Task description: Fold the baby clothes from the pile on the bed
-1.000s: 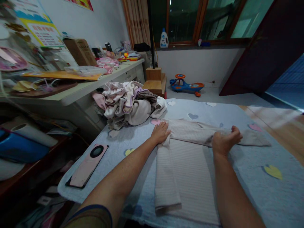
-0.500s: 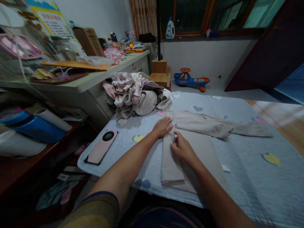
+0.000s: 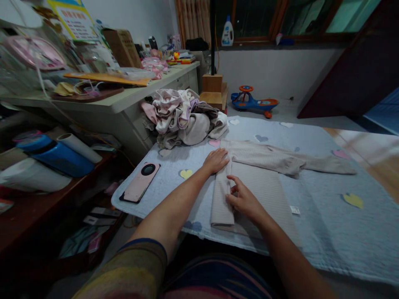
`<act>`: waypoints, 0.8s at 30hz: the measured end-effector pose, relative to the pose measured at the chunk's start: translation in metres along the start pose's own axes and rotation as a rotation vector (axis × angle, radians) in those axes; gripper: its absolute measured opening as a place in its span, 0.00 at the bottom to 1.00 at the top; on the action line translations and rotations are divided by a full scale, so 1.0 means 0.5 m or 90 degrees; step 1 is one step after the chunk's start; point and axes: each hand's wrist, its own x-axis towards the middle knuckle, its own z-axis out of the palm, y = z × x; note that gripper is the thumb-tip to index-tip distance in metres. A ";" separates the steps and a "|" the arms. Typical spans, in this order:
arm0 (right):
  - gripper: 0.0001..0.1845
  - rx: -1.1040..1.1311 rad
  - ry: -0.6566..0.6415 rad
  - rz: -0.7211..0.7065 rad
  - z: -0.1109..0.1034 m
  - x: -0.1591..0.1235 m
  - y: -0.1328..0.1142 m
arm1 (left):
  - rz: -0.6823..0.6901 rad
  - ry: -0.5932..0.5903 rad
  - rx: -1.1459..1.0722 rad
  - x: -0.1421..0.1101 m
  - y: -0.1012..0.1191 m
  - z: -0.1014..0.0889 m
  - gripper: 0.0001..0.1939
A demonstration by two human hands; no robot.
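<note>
A beige ribbed long-sleeved garment point(image 3: 258, 182) lies on a pale blue quilted mat point(image 3: 336, 241) with heart patches. One sleeve point(image 3: 327, 165) stretches out to the right, and another strip point(image 3: 222, 199) lies folded lengthwise down the body's left side. My left hand point(image 3: 215, 161) rests flat on the garment's upper left part, holding nothing. My right hand point(image 3: 245, 201) lies on the body beside the folded strip, with fingers spread and touching the cloth. Neither hand grips it.
A heap of crumpled pale clothes point(image 3: 183, 118) sits at the mat's far edge. A phone in a pink case point(image 3: 140, 182) lies at the left. A white desk with clutter runs along the left wall, above dark shelves. A toy ride-on car point(image 3: 254, 101) stands on the floor beyond.
My right hand has moved from the centre fold slightly down and right, and its fingers have opened out on the cloth. The view has tilted, so more of my body shows at the bottom.
</note>
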 end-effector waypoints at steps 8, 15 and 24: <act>0.21 0.147 -0.139 0.077 0.043 -0.077 0.030 | 0.034 -0.020 0.010 -0.044 0.007 0.005 0.30; 0.18 -0.174 -0.118 -0.038 0.049 -0.086 0.001 | 0.049 -0.027 0.044 -0.067 0.017 0.003 0.32; 0.24 -0.377 -0.180 -0.043 0.028 -0.109 -0.022 | 0.038 -0.064 0.032 -0.158 0.084 -0.014 0.27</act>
